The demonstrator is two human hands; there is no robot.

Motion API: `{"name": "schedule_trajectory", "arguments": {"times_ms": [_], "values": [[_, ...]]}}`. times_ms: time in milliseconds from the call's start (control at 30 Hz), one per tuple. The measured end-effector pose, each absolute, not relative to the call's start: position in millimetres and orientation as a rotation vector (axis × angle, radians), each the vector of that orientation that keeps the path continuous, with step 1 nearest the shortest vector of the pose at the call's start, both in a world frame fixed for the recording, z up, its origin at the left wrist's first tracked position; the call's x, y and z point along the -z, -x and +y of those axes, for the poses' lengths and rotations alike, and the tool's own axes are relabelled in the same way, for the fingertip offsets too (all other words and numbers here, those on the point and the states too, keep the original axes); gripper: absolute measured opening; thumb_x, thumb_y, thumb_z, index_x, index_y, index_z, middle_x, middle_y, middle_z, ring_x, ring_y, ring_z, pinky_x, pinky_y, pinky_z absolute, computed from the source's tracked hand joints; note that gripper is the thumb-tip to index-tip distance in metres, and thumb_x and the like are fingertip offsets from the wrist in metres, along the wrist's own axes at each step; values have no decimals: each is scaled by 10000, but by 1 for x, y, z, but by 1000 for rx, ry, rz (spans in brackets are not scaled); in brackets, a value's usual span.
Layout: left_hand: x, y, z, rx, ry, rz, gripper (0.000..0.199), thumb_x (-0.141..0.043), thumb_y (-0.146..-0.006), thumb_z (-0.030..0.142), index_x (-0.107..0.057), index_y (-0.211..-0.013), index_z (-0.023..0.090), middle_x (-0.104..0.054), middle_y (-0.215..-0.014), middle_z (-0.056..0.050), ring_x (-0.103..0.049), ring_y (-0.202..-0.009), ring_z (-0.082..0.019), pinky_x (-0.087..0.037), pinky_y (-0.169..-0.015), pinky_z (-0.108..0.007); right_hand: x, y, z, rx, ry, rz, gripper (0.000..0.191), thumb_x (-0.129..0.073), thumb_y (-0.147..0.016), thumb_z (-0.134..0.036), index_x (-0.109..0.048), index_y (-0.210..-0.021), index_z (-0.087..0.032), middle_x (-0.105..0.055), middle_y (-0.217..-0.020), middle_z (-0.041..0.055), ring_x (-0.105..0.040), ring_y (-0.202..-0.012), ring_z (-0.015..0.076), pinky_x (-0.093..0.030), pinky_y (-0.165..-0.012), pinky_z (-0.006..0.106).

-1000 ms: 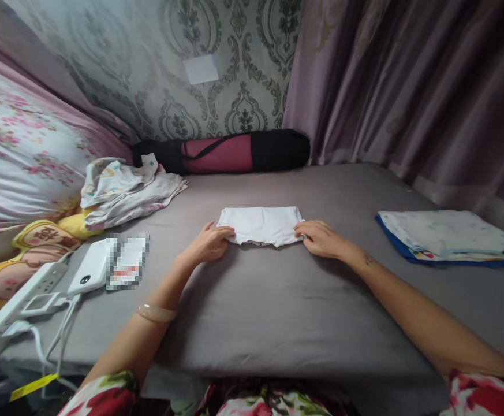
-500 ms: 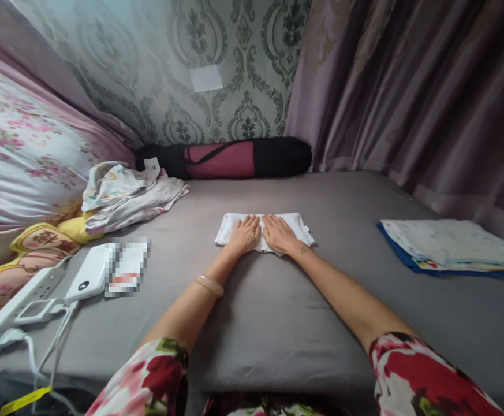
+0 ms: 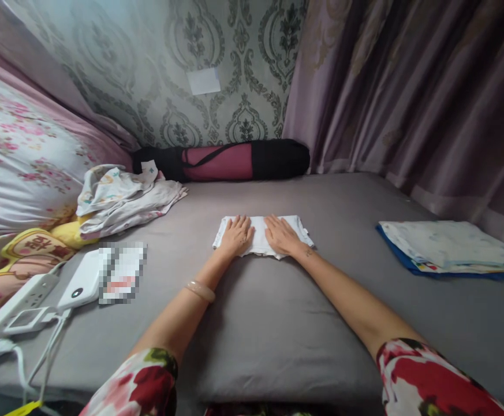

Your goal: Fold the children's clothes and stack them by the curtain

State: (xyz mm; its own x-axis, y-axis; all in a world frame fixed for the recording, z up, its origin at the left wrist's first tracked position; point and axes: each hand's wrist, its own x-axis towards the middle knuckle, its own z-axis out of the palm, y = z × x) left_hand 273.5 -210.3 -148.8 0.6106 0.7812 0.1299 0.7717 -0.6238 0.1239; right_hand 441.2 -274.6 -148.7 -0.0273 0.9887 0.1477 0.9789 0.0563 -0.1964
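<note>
A folded white cloth (image 3: 258,230), perhaps a garment, lies on the grey bed sheet (image 3: 260,323) in front of me. My left hand (image 3: 235,236) rests flat on its left part, fingers stretched out and pointing away from me. On the right part of the cloth lies my right hand (image 3: 281,236), palm down with its fingers extended. Bare cloth shows in the gap between them. Both palms hide portions of the cloth, and a small white tag sticks out at its right edge.
Folded cloths (image 3: 451,245) are stacked at the right. Crumpled clothes (image 3: 130,199) lie at the left, near a yellow plush (image 3: 30,248). A white power bank (image 3: 85,280) sits beside a power strip (image 3: 26,297) with cables. A black-and-maroon long bag (image 3: 219,162) lies along the wall.
My hands have moved apart over the cloth, the left one sliding further left. More of the cloth's middle now shows. The view has shifted slightly.
</note>
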Motion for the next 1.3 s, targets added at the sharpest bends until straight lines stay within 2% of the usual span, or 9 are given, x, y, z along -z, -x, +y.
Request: {"name": "schedule_trajectory", "arguments": {"times_ms": [133, 267, 400, 567, 733, 933, 1167, 1300], "values": [[158, -273, -207, -155, -2743, 1302, 537, -220, -998, 396, -365, -1428, 108, -354, -1520, -151, -274, -1424, -288, -193, -1154, -483, 158, -441, -274, -125, 2022, -2114, 549, -251, -962, -274, -380, -1456, -72, -358, -1523, 122, -281, -1419, 231, -161, -1174, 401], [154, -271, -202, -158, -2739, 1312, 509, -215, -1001, 398, -378, -1414, 151, -357, -1522, -135, -272, -1428, -261, -185, -1154, -487, 152, -445, -275, -177, 2020, -2112, 566, -234, -967, -293, -359, -1464, -53, -336, -1531, 132, -263, -1427, 236, -167, -1175, 398], [149, -259, -197, -223, -2712, 1395, 508, -218, -996, 396, -365, -1429, 175, -344, -1533, -117, -242, -1444, -242, -153, -1176, -460, 149, -457, -280, -7, 2050, -2020, 558, -241, -962, -277, -375, -1452, -46, -335, -1531, 132, -242, -1435, 227, -135, -1182, 397], [155, -246, -194, -132, -2638, 1426, 522, -206, -994, 376, -347, -1440, 143, -303, -1550, -129, -216, -1451, -262, -189, -1169, -447, 158, -468, -284, -35, 2144, -2037, 552, -253, -959, -270, -396, -1439, -36, -369, -1511, 146, -277, -1421, 243, -156, -1177, 402], [152, -241, -191, -112, -2643, 1404, 541, -211, -990, 398, -328, -1456, 148, -282, -1560, -125, -198, -1457, -263, -174, -1173, -459, 154, -476, -285, -93, 2144, -2018, 569, -224, -963, -282, -364, -1456, -34, -332, -1529, 147, -260, -1428, 242, -161, -1180, 396], [159, -220, -186, -176, -2578, 1468, 602, -190, -983, 431, -283, -1479, 102, -242, -1569, -144, -184, -1463, -246, -138, -1182, -466, 162, -500, -295, -59, 2207, -1927, 594, -210, -961, -300, -300, -1482, -29, -257, -1561, 145, -207, -1445, 247, -165, -1179, 409], [161, -219, -182, -101, -2552, 1443, 615, -202, -980, 442, -285, -1474, 84, -225, -1573, -150, -188, -1460, -271, -150, -1163, -528, 156, -501, -294, -147, 2279, -1948, 606, -196, -962, -311, -286, -1487, -22, -261, -1559, 152, -223, -1439, 259, -167, -1174, 447], [149, -238, -194, -274, -2642, 1499, 594, -191, -992, 409, -297, -1467, 69, -253, -1563, -155, -172, -1464, -258, -119, -1178, -508, 145, -487, -287, -25, 2201, -1952, 605, -188, -965, -300, -278, -1488, -10, -256, -1561, 150, -195, -1448, 250, -140, -1180, 439]]}}
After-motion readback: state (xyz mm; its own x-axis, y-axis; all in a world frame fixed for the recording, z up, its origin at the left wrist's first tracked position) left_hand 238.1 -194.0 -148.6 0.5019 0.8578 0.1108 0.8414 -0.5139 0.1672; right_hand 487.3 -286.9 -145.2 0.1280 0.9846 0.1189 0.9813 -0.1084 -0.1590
